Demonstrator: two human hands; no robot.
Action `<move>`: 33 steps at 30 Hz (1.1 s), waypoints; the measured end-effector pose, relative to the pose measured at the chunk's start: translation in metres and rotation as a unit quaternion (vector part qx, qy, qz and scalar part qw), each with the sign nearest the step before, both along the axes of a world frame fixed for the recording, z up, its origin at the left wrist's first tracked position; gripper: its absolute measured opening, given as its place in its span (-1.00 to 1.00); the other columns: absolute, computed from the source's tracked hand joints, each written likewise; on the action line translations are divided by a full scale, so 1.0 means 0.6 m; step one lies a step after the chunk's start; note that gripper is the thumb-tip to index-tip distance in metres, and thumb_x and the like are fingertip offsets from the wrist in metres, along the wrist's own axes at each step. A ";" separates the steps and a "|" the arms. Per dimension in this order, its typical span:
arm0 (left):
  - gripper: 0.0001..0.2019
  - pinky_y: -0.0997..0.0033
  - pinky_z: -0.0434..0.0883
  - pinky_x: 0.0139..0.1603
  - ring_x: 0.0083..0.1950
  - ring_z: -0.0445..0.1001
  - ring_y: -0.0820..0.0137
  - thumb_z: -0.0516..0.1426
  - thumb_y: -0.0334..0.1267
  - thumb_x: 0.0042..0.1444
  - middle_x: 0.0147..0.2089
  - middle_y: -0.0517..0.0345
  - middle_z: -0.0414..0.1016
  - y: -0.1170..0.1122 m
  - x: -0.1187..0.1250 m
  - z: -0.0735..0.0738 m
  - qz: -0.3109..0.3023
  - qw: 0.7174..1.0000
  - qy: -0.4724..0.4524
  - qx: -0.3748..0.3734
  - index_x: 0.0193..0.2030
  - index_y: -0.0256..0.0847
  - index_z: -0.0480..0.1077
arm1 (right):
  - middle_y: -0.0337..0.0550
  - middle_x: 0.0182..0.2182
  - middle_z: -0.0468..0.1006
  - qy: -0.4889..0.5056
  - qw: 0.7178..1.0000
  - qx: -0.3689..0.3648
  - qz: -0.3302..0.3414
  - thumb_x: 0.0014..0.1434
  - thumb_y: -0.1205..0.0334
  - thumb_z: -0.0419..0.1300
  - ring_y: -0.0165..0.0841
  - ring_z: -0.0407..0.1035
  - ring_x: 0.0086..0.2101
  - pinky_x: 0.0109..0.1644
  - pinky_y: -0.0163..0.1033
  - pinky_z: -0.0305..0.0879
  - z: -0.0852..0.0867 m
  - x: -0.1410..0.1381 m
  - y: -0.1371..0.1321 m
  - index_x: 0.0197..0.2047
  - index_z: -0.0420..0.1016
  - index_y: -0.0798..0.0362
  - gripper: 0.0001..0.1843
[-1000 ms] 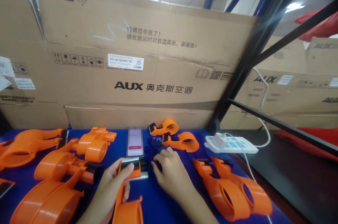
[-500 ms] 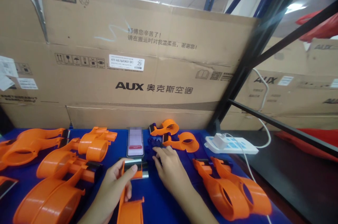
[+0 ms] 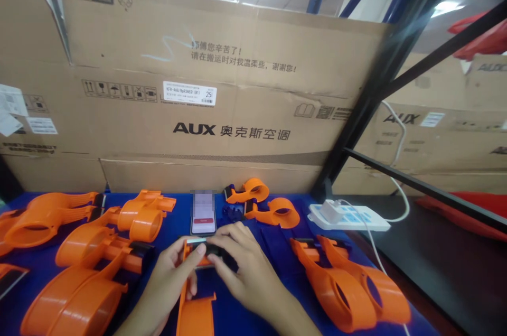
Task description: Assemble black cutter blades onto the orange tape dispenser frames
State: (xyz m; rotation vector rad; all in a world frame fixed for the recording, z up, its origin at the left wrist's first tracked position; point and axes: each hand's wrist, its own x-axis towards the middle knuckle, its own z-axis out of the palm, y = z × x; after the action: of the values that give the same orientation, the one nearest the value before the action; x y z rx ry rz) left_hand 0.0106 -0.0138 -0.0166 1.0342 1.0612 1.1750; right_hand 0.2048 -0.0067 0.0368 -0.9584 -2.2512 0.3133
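Note:
My left hand [image 3: 174, 272] is closed around an orange tape dispenser [image 3: 196, 315], its thumb pressing on the head with the metal toothed edge. At that same head, my right hand [image 3: 247, 267] has its fingers and thumb drawn together by a dark part. Whatever those right fingers hold is hidden. Just beyond the hands lie small dark blue plastic pieces [image 3: 233, 213]. A phone [image 3: 203, 214] with a lit screen stands behind the dispenser.
More orange tape dispensers [image 3: 75, 299] cover the left side, with two others [image 3: 348, 294] at right and two behind [image 3: 277, 213]. A white power strip [image 3: 352, 217] with cables lies at the right. Cardboard [image 3: 245, 161] walls the back, beside a dark metal frame [image 3: 356, 109].
My right hand has come from the small blue pieces toward me and left, onto the dispenser's head. My left hand keeps its hold in nearly the same place.

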 end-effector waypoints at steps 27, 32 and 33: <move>-0.67 0.59 0.11 -0.65 -0.71 0.15 0.55 0.24 0.10 0.23 -0.72 0.40 0.26 0.000 -0.013 0.001 0.041 0.999 -0.023 0.007 -0.22 -0.15 0.45 | -0.07 -0.13 0.61 -0.092 0.993 -0.034 -0.070 0.43 0.32 0.10 -0.17 0.40 -0.11 0.05 -0.02 0.24 -0.023 -0.015 0.014 0.01 0.55 -0.01 -0.79; -0.55 0.57 0.14 -0.66 -0.70 0.19 0.50 0.15 0.20 0.27 -0.69 0.42 0.26 -0.004 -0.004 0.002 -0.020 0.997 0.076 0.020 0.02 -0.15 0.43 | -0.16 -0.15 0.62 0.079 0.993 -0.072 -0.039 0.45 0.23 0.15 -0.25 0.45 -0.12 0.13 -0.06 0.24 -0.010 -0.012 0.002 0.07 0.51 -0.05 -0.81; -0.53 0.56 0.15 -0.67 -0.69 0.21 0.50 0.13 0.21 0.28 -0.68 0.41 0.27 -0.007 -0.002 0.003 -0.037 0.995 0.084 0.025 0.04 -0.15 0.42 | -0.17 -0.15 0.62 0.091 0.992 -0.081 -0.028 0.43 0.24 0.18 -0.25 0.45 -0.12 0.11 -0.09 0.25 -0.008 -0.014 0.000 0.05 0.51 -0.06 -0.82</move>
State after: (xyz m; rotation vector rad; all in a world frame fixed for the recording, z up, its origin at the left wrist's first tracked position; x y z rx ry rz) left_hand 0.0097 -0.0177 -0.0147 1.2185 1.1181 1.0737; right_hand 0.1965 -0.0067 0.0317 -1.0303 -2.0541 0.5440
